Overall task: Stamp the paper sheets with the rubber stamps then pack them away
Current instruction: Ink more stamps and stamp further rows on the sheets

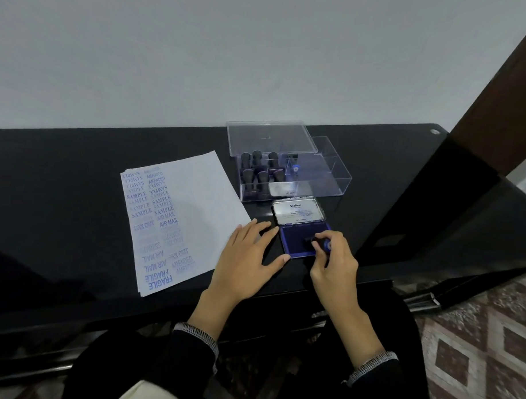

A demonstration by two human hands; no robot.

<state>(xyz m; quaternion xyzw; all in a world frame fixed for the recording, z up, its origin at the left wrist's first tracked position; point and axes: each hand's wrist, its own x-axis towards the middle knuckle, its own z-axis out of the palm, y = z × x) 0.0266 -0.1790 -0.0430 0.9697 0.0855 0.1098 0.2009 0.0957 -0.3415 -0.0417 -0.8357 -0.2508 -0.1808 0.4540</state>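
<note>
A stack of white paper sheets (189, 214) lies on the black table, its left side covered in blue stamped words. An open blue ink pad (296, 240) sits to its right, lid (298, 212) folded back. My right hand (332, 261) grips a dark rubber stamp (318, 242) and presses it onto the pad. My left hand (248, 252) lies flat, fingers spread, on the paper's lower right corner and the pad's left edge. Several dark-handled stamps (258, 169) stand in a clear plastic box (331, 183) behind the pad.
The box's clear lid (267, 136) leans open toward the wall. The black table (62, 192) runs along a pale wall; its front edge is just below my wrists. A dark wooden post (503, 103) rises at the right, above patterned floor tiles (474, 356).
</note>
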